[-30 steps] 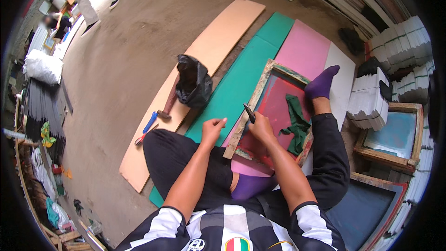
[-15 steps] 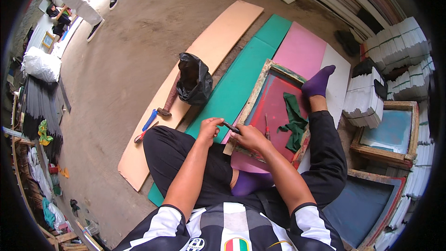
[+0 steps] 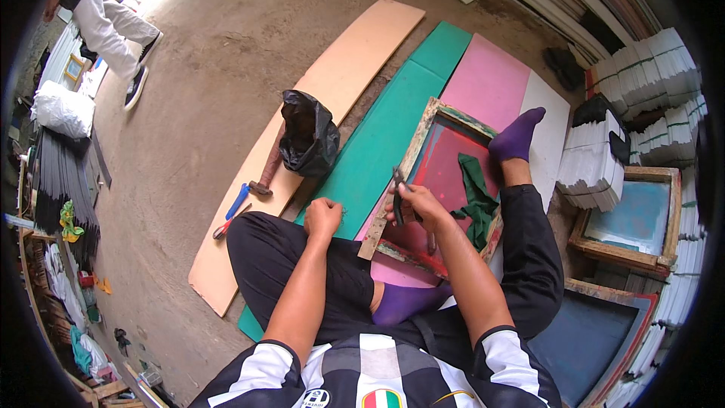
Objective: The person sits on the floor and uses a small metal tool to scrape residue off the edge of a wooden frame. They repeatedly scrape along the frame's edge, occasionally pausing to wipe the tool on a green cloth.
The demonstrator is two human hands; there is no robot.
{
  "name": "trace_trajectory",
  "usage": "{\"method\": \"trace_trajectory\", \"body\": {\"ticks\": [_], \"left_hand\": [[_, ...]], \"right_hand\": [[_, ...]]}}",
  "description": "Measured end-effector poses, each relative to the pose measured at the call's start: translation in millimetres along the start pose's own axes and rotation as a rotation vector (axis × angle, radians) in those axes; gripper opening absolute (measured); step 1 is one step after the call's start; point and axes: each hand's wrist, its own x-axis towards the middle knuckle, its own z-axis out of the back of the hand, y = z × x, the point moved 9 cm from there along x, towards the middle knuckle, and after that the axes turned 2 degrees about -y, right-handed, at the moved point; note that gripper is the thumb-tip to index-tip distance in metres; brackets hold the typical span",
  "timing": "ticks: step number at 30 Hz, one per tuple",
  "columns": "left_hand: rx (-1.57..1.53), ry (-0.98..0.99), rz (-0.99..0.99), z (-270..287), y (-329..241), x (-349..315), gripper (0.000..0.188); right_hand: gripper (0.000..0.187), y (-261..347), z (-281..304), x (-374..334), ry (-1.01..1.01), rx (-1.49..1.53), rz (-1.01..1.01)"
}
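My right hand [image 3: 424, 206] is closed around the handles of dark pliers [image 3: 397, 195], jaws tilted up and away. The pliers are over the left edge of a wooden screen frame [image 3: 415, 143] with red mesh, which lies propped across my legs' gap. To the left, my left hand [image 3: 323, 217] is closed in a fist by my bent knee, above a green sheet [image 3: 377, 140]. Whatever its fingers may hold is too small to make out. A crumpled dark green cloth [image 3: 476, 190] lies on the mesh, near my purple-socked foot [image 3: 516, 136].
A peach board [image 3: 351, 68] at left bears a black plastic bag [image 3: 311, 136], a hammer [image 3: 264, 181], a blue-handled tool [image 3: 239, 201] and a red-handled tool [image 3: 226, 227]. Stacked white bundles [image 3: 596, 159] and more frames [image 3: 627, 215] stand at right. A person [image 3: 113, 26] walks at upper left.
My hands have parted: the right has drawn the pliers right and upward over the frame, the left has shifted slightly left and down. The person at upper left has stepped.
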Motion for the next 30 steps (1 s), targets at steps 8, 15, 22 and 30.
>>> {"method": "trace_trajectory", "body": {"ticks": [8,15,22,30], "left_hand": [[0.146,0.047,0.017,-1.4,-8.1,-5.6,0.039],[0.120,0.034,-0.013,-6.0,-9.8,-4.2,0.041],[0.090,0.006,-0.017,-3.9,-12.2,-4.6,0.039],[0.011,0.027,-0.051,-11.6,-24.3,-4.9,0.044]], "right_hand": [[0.051,-0.7,23.9,41.6,-0.033,0.451,-0.007],[0.046,-4.3,23.9,52.3,-0.029,0.559,-0.027],[0.015,17.1,45.5,32.2,-0.223,0.044,-0.127],[0.022,33.6,66.6,32.6,-0.544,-0.778,0.193]]}}
